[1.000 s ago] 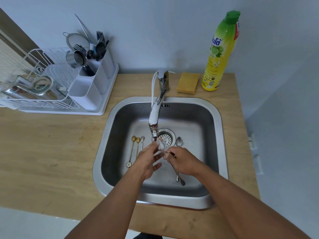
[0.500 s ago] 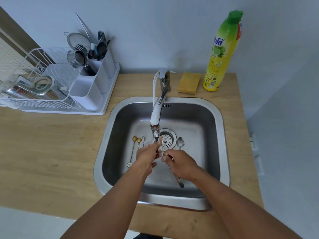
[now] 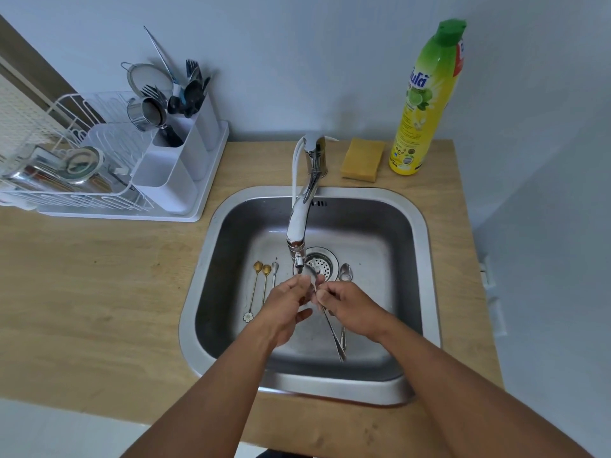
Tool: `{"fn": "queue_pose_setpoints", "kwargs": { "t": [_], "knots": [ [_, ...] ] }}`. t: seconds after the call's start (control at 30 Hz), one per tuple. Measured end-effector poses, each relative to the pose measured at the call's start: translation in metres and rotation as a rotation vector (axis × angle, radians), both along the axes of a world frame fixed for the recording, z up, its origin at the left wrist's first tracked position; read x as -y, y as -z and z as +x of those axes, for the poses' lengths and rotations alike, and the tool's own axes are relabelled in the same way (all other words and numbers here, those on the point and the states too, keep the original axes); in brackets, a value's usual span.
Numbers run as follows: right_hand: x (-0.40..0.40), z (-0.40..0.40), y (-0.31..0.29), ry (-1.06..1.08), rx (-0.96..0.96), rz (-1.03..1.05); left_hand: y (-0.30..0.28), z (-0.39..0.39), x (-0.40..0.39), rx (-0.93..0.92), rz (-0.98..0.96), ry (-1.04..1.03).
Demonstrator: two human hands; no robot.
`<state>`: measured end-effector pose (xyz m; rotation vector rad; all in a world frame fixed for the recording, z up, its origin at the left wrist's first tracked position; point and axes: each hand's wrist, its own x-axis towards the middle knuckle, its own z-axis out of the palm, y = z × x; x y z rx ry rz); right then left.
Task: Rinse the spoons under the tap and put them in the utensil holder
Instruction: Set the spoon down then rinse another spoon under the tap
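A silver spoon (image 3: 332,332) is held under the chrome tap (image 3: 299,226), its bowl up by the spout. My right hand (image 3: 350,310) pinches its handle. The fingers of my left hand (image 3: 286,304) curl round the bowl end. On the floor of the steel sink (image 3: 426,259) lie two gold spoons (image 3: 256,285) and a small silver one (image 3: 274,271) to the left, and another silver spoon (image 3: 345,274) right of the drain. The white utensil holder (image 3: 175,166) stands at the back left with cutlery in it.
A white dish rack (image 3: 49,180) with metal items sits left of the holder. A yellow sponge (image 3: 363,159) and a green-yellow soap bottle (image 3: 426,100) stand behind the sink. A wooden counter (image 3: 99,292) surrounds the sink.
Both hands have stayed under the spout with the spoon, shifting only slightly; the left fingers have moved over the spoon's bowl.
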<state>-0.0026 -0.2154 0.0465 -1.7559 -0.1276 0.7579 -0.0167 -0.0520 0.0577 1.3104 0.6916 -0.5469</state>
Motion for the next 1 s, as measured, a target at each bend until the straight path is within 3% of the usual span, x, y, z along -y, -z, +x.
{"fn": "queue_pose_setpoints", "kwargs": {
  "t": [0.17, 0.33, 0.53, 0.83, 1.0],
  "knots": [
    [0.005, -0.002, -0.009, -0.01, -0.165, 0.16, 0.003, 0.002, -0.005, 0.006, -0.16, -0.14],
    [-0.003, -0.003, -0.007, -0.007, -0.071, 0.076, 0.009, 0.009, 0.0, -0.002, 0.035, -0.25],
    [-0.013, 0.008, 0.002, 0.17, 0.011, -0.073, 0.005, 0.003, 0.005, 0.123, 0.283, -0.084],
    [-0.022, 0.025, 0.004, 0.337, 0.008, -0.045, 0.013, -0.024, 0.012, 0.184, 0.397, 0.009],
    [-0.018, 0.032, 0.003, 0.42, -0.033, -0.002, 0.014, -0.029, -0.004, 0.198, 0.508, 0.189]
  ]
}}
